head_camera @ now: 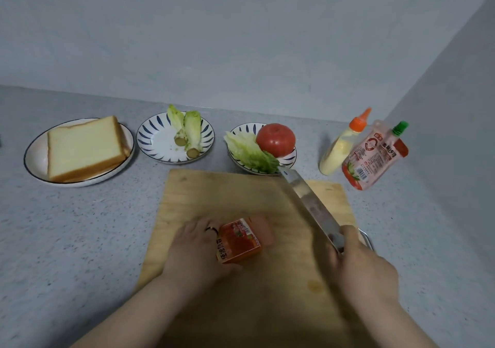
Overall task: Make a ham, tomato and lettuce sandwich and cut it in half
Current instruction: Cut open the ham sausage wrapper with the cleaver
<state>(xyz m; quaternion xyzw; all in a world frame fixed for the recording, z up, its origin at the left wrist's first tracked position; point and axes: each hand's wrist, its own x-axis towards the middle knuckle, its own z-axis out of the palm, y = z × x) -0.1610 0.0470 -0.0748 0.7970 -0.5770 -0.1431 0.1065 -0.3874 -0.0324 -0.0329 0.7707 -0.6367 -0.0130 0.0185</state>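
A block of ham (265, 231) in an orange wrapper (238, 240) lies on the wooden cutting board (222, 195), its pink end bare. My left hand (198, 248) grips the wrapped part. My right hand (359, 264) holds a large knife (308, 200) by the handle, blade raised over the board's right side and pointing to the far side. Stacked bread slices (83, 149) lie on a white plate (34, 147) at the far left. A tomato (276, 139) and lettuce leaves (251, 152) share a patterned bowl (290, 157).
A second patterned bowl (158, 139) holds lettuce stumps (187, 133). A mayonnaise bottle (340, 147) and a ketchup pouch (372, 155) stand at the far right near the corner wall. A metal handle (367, 236) shows behind my right hand.
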